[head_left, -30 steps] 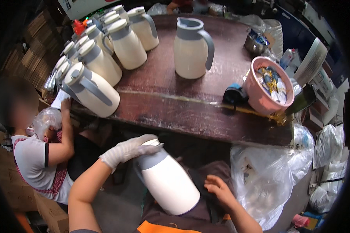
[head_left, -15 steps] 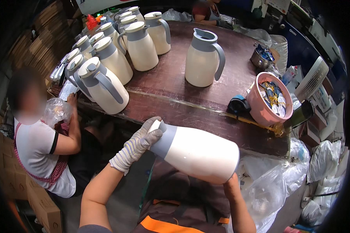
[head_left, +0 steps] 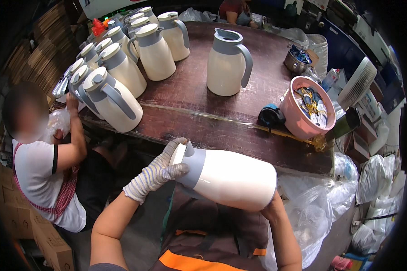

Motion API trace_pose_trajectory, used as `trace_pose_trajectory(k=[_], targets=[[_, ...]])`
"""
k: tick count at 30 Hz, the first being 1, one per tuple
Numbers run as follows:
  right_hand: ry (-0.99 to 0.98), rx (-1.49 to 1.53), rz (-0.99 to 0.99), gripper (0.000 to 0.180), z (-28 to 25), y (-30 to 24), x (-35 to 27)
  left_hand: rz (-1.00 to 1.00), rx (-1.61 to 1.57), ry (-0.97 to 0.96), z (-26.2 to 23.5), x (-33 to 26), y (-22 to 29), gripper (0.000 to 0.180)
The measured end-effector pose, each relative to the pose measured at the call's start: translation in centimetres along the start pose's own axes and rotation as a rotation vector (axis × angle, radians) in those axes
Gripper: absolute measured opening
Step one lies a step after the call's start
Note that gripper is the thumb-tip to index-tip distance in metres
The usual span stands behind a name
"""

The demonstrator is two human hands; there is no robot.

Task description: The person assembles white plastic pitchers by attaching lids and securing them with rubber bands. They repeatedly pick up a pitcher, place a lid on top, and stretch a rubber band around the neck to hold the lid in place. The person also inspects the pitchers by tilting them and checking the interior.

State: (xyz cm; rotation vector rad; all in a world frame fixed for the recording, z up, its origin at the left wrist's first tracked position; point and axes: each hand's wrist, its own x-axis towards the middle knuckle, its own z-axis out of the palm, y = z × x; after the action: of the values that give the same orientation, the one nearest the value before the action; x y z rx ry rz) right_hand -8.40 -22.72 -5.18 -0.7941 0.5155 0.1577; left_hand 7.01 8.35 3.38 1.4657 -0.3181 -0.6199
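Note:
A white vacuum jug (head_left: 237, 180) with a grey collar lies tilted on its side across my lap, its lid end to the left. My left hand (head_left: 160, 171), in a striped knit glove, is closed round the lid and collar. The bare right hand (head_left: 272, 205) supports the base end; its fingers are mostly hidden behind the jug. Beyond, on the dark red table (head_left: 185, 97), an upright jug without a lid (head_left: 226, 63) stands with its handle to the right. Several lidded jugs (head_left: 115, 97) are grouped at the table's left.
A pink bucket (head_left: 298, 124) of tags and a blue-black tape measure (head_left: 271, 116) sit at the table's right. Behind them is a metal bowl (head_left: 296, 63) of small packets. Plastic bags (head_left: 307, 217) hang at lower right. A co-worker (head_left: 45, 176) sits at left; another person is at the far edge.
The jug in my hands has rolled slightly and more of its right base is cradled. My view has shifted a little, and the co-worker's arm at left has moved up toward the jugs.

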Motion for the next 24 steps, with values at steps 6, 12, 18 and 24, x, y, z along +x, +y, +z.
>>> trace_pose_trajectory(k=[6,12,18,24], targets=[[-0.063,-0.514,-0.480,0.061,1.1,-1.4,-0.6,-0.200,-0.326,0.030,-1.0,0.8,-4.7,0.070],[-0.212,-1.107,-0.771,0.067,3.5,-5.5,-3.3,-0.186,-0.313,0.132,-1.9,-0.1,-4.2,0.062],[-0.118,-0.288,0.007,0.052,0.1,-2.8,-1.7,0.129,0.143,0.134,1.5,-1.1,3.3,0.095],[-0.019,0.104,0.285,0.044,-2.0,2.1,-2.8,0.539,0.639,-0.031,1.3,-3.1,5.5,0.094]])
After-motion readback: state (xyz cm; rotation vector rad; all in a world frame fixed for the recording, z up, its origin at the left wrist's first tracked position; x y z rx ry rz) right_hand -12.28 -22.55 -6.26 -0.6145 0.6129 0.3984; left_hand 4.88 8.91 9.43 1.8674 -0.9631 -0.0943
